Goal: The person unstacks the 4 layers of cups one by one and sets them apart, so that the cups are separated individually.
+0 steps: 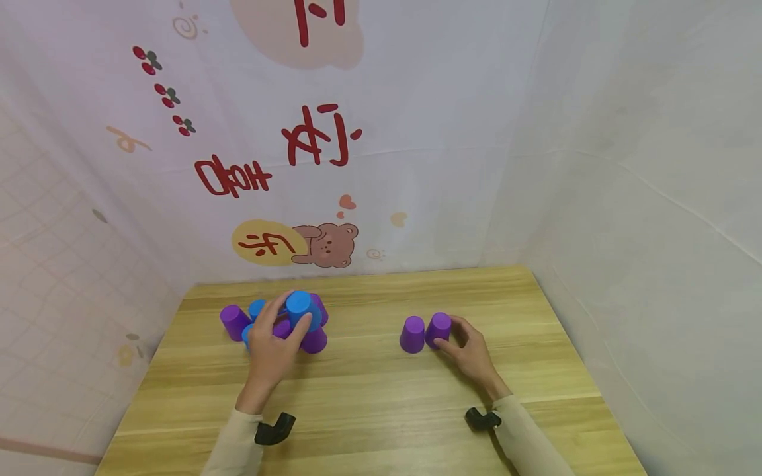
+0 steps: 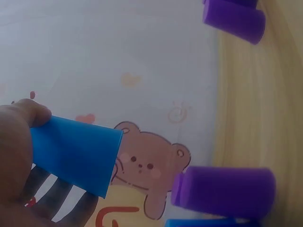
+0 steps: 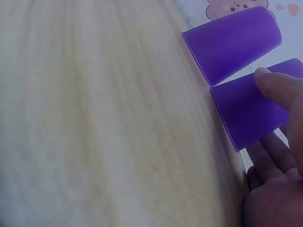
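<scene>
My left hand (image 1: 270, 357) grips an upside-down blue cup (image 2: 75, 153) between thumb and fingers. In the left wrist view that cup is in the air, apart from the purple cups. Below and around this hand stands a cluster of cups, among them a purple cup (image 1: 235, 322) at its left, a blue cup (image 1: 256, 309) behind and another purple cup (image 1: 314, 340) at its right. The hand hides part of the cluster. My right hand (image 1: 474, 357) holds an upside-down purple cup (image 1: 439, 329) on the table. Close at its left stands a second purple cup (image 1: 412, 335).
The wooden table (image 1: 363, 410) ends at a white printed cloth wall (image 1: 428, 218) behind, with more white cloth on both sides. Bare wood lies between the two groups of cups. A black curved piece (image 1: 276, 430) sits at each wrist.
</scene>
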{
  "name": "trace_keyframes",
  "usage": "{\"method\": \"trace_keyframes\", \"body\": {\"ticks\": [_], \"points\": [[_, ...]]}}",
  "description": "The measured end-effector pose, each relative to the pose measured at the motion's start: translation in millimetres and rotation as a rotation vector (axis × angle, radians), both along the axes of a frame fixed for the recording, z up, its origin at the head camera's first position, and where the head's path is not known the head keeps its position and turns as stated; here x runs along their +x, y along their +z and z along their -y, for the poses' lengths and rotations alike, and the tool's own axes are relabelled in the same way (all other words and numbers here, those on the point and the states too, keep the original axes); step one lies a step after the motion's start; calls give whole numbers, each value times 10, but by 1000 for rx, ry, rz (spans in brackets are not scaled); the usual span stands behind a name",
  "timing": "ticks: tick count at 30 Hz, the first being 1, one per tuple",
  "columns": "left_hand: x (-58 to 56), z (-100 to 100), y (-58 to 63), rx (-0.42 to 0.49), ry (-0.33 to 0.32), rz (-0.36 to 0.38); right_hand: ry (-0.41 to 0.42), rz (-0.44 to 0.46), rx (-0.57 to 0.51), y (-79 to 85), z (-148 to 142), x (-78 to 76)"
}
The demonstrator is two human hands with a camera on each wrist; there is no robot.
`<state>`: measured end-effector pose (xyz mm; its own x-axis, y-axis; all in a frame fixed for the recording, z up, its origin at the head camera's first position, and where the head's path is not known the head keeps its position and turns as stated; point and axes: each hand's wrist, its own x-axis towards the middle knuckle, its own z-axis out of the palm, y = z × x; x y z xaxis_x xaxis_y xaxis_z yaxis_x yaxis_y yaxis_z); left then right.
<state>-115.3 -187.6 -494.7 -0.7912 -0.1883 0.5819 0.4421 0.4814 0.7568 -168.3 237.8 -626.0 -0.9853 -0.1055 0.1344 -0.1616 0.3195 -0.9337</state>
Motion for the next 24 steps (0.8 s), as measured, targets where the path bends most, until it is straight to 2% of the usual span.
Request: {"method": "trace_keyframes", "body": {"ticks": [5,12,18,24], "points": [[2,148,54,-3,37,-40,3,14,-15,-1,-6,-7],[38,371,135,25,107,-23,4,20,-17,8,-9,-9],[63,578,176,24,179,-51,3,17,-9,7,-9,-7],[101,764,232,37,243,-28,5,12,-2,3,-7,-1]]}}
